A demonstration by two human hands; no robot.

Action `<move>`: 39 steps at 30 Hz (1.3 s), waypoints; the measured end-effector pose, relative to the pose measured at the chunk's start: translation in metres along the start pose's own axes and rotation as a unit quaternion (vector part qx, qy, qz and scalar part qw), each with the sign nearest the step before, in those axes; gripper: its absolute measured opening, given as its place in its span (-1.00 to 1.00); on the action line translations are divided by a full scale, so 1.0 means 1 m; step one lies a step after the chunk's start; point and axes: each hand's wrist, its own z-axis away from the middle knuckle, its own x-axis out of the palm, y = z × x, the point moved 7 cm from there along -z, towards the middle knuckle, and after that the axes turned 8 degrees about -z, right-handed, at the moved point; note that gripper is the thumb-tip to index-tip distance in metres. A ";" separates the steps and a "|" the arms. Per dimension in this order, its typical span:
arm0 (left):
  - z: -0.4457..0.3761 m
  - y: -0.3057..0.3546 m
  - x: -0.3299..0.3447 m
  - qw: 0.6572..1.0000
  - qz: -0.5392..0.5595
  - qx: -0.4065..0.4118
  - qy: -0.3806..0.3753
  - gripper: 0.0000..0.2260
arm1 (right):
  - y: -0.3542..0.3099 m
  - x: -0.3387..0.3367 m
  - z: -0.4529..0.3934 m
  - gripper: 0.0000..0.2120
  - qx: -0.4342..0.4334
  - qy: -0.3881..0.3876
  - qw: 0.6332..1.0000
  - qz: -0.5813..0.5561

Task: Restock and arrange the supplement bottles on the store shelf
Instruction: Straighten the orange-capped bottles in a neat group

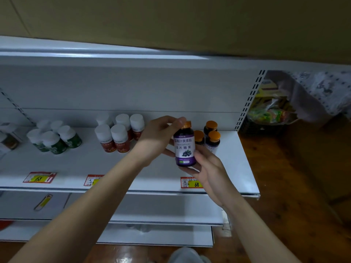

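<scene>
A purple bottle with an orange cap and a blueberry label is held upright in front of the white shelf. My left hand curls round its top and cap. My right hand grips its base from below and behind. Behind it, three more purple bottles with orange caps stand at the shelf's right end. Several red bottles with white caps stand in the middle. Several green bottles with white caps stand to the left.
Red and yellow price tags line the shelf's front edge. Lower white shelves step out below. A basket of packaged goods under patterned cloth sits at the right, above a wooden floor. Cardboard lies overhead.
</scene>
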 end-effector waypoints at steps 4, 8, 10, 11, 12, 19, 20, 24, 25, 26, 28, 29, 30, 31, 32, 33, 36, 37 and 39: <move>0.005 -0.003 -0.003 0.999 0.020 -0.007 0.024 -0.68 | 0.003 0.001 -0.001 -0.67 -0.004 0.006 1.000 -0.023; 0.010 -0.003 -0.001 0.998 0.050 -0.003 0.049 -0.74 | -0.001 -0.002 -0.003 -0.58 -0.025 0.024 0.999 -0.004; 0.012 -0.003 0.002 0.998 0.038 0.011 0.043 -0.76 | -0.005 -0.002 -0.003 -0.59 -0.047 0.031 0.998 0.041; 0.012 -0.003 0.002 0.999 0.026 0.015 0.040 -0.75 | -0.008 -0.002 -0.003 -0.58 -0.058 0.038 0.995 0.068; 0.013 -0.002 0.002 0.999 0.012 0.019 0.036 -0.72 | -0.010 -0.002 -0.003 -0.57 -0.068 0.046 0.992 0.093; 0.013 -0.003 0.000 0.999 0.042 0.020 0.018 -0.64 | -0.018 0.001 -0.006 -0.71 -0.081 0.045 0.987 0.132; 0.013 -0.004 0.000 0.998 0.053 0.020 0.014 -0.64 | -0.017 0.003 -0.007 -0.74 -0.069 0.035 0.993 0.093; 0.016 -0.005 -0.003 0.994 0.107 0.004 0.007 -0.65 | -0.011 0.004 -0.011 -0.69 0.001 0.020 1.000 -0.021; 0.016 -0.005 -0.004 0.993 0.116 0.003 0.007 -0.68 | -0.010 0.005 -0.011 -0.69 0.011 0.014 0.999 -0.027; 0.016 -0.005 -0.005 0.992 0.122 0.002 0.006 -0.71 | -0.009 0.005 -0.012 -0.69 0.015 0.007 0.999 -0.032; 0.017 -0.005 -0.006 0.991 0.133 0.001 0.003 -0.75 | -0.011 0.008 -0.011 -0.69 0.007 -0.003 1.000 -0.027; 0.017 -0.006 -0.006 0.991 0.134 0.002 0.003 -0.77 | -0.012 0.009 -0.011 -0.69 0.000 -0.007 1.000 -0.020; 0.017 -0.006 -0.006 0.992 0.128 0.003 0.002 -0.78 | -0.012 0.009 -0.011 -0.68 -0.007 -0.007 1.000 -0.010; 0.017 -0.006 -0.007 0.993 0.117 0.005 0.001 -0.79 | -0.012 0.010 -0.011 -0.67 -0.013 -0.003 1.000 0.000; 0.018 -0.005 -0.007 0.995 0.102 0.007 0.000 -0.79 | -0.011 0.009 -0.012 -0.66 -0.021 0.004 1.000 0.017; 0.018 -0.005 -0.007 0.996 0.084 0.009 -0.001 -0.78 | -0.011 0.007 -0.012 -0.64 -0.030 0.013 0.999 0.041; 0.019 -0.007 -0.008 1.000 0.027 0.010 -0.004 -0.70 | -0.012 0.006 -0.013 -0.62 -0.058 0.038 0.989 0.130; 0.018 -0.007 -0.008 1.000 0.012 0.010 -0.003 -0.68 | -0.013 0.007 -0.012 -0.62 -0.065 0.048 0.985 0.152; 0.018 -0.008 -0.009 1.000 -0.004 0.012 0.004 -0.65 | -0.015 0.007 -0.011 -0.59 -0.074 0.068 0.976 0.193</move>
